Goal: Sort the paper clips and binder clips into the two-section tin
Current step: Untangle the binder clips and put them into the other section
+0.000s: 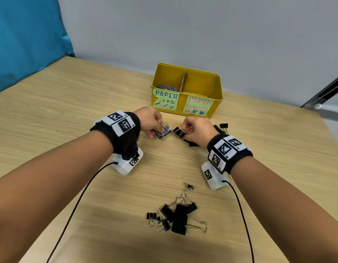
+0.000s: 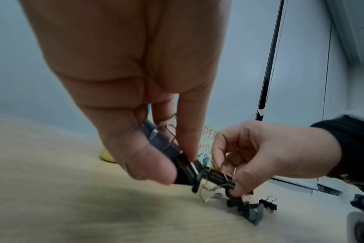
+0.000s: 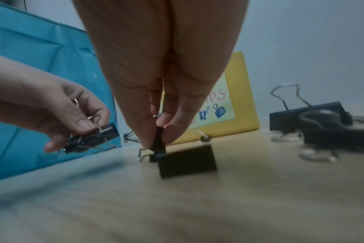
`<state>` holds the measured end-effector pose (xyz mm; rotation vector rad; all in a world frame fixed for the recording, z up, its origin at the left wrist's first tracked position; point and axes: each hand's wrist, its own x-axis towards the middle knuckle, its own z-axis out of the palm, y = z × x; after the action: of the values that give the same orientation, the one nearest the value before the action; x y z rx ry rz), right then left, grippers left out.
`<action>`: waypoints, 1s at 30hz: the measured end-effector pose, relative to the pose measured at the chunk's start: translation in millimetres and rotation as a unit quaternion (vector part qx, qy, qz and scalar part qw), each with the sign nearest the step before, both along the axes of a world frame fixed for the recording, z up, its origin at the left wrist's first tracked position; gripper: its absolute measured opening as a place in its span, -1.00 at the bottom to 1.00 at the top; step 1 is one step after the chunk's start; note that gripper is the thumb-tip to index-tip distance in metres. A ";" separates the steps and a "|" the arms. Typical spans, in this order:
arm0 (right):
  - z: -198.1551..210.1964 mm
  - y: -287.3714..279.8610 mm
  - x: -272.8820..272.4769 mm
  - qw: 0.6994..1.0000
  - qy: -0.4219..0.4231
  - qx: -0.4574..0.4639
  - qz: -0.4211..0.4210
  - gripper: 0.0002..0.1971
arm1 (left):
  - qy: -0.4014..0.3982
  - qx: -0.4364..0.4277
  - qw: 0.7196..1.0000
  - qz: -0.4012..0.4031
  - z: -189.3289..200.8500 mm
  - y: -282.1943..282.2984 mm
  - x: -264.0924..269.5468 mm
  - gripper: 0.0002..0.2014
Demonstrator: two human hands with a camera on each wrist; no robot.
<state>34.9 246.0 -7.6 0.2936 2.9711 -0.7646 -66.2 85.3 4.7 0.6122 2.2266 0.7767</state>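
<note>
A yellow two-section tin [image 1: 187, 73] stands at the back of the table, labelled for paper clips on the left and paper clamps on the right. Coloured paper clips [image 1: 167, 87] lie in its left section. Just in front of the tin my left hand [image 1: 151, 123] pinches black binder clips [image 1: 163, 130] above the table. My right hand [image 1: 197, 130] pinches another black binder clip [image 1: 179, 132] close beside them. In the right wrist view the thumb and finger squeeze a black clip [image 3: 159, 143] above a larger clip [image 3: 187, 161] lying on the table.
A pile of black binder clips [image 1: 176, 217] lies near the table's front edge, with one tiny clip [image 1: 189, 186] apart from it. More clips [image 1: 222, 127] lie right of my right hand. A teal cloth [image 1: 28, 40] hangs at the left. Cables trail from both wrist cameras.
</note>
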 end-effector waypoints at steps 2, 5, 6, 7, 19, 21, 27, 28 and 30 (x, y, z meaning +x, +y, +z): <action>11.3 3.5 0.1 0.998 0.033 -0.039 -0.019 -0.81 | 0.000 0.021 1.000 0.007 8.1 2.9 -1.8 -0.81; 40.6 18.2 -7.2 0.976 0.128 -0.147 -0.098 -0.79 | 0.006 0.098 0.995 0.026 33.6 14.5 -5.4 -0.87; 51.0 25.3 -12.6 0.965 0.162 -0.160 -0.130 -0.78 | 0.016 0.128 0.991 0.037 44.8 21.6 -6.6 -0.89; 60.2 32.4 -19.4 0.955 0.193 -0.156 -0.161 -0.77 | 0.031 0.155 0.986 0.049 55.5 29.9 -7.9 -0.89; 71.4 70.0 -54.9 0.959 0.161 -0.001 -0.232 -0.69 | 0.264 0.022 0.964 -0.030 78.5 117.8 -28.7 -0.44; 62.6 80.1 -42.1 0.949 0.167 0.001 -0.267 -0.71 | 0.274 0.004 0.960 -0.056 72.0 113.0 -26.8 -0.36; 29.8 100.9 2.5 0.970 -0.093 0.021 -0.224 -0.52 | 0.346 0.127 0.924 -0.100 51.4 90.7 13.4 -0.68; 25.8 100.8 6.9 0.968 -0.167 0.015 -0.189 -0.33 | 0.328 0.127 0.926 -0.137 45.8 89.0 21.9 -0.73; 17.7 97.6 12.5 0.959 -0.241 0.009 -0.147 -0.06 | 0.282 0.058 0.931 -0.222 30.9 90.2 35.3 -0.65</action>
<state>47.3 343.6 10.1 0.8095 2.4986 -0.5810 -30.9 175.5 35.6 1.4934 2.3988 0.5382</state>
